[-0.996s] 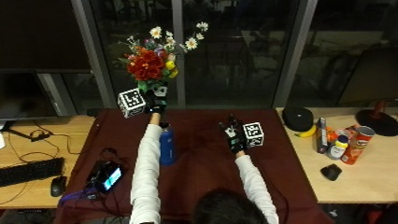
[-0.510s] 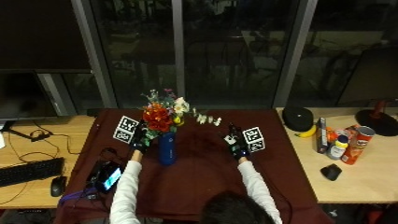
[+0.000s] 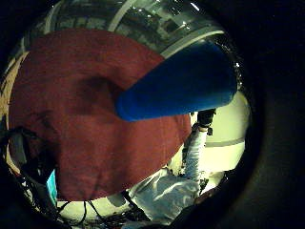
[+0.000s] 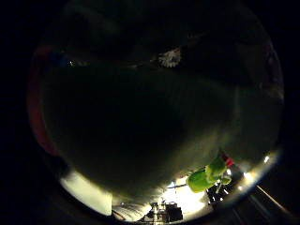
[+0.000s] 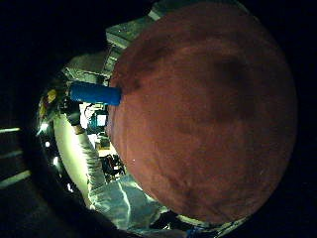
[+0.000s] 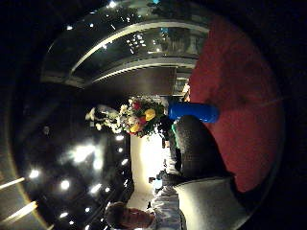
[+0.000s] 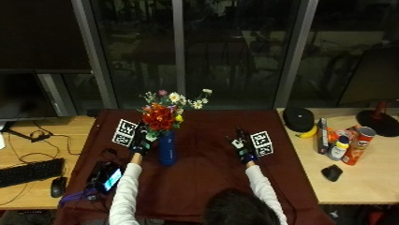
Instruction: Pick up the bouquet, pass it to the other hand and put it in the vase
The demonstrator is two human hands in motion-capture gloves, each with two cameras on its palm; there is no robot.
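The bouquet of red, yellow and white flowers (image 7: 164, 114) stands upright in the tall blue cylindrical vase (image 7: 166, 148) on the dark red tablecloth (image 7: 205, 178). The left hand (image 7: 141, 141) is just beside the vase at its rim, by the stems; whether it grasps them cannot be determined. The right hand (image 7: 240, 146) rests well apart from the vase, fingers relaxed, grasping nothing.

The cloth (image 7: 205, 168) on the table looks matt and soft, dark red. The vase (image 7: 166, 148) is smooth blue, slightly glossy. The side desks (image 7: 368, 180) at right look like pale, smooth wood.
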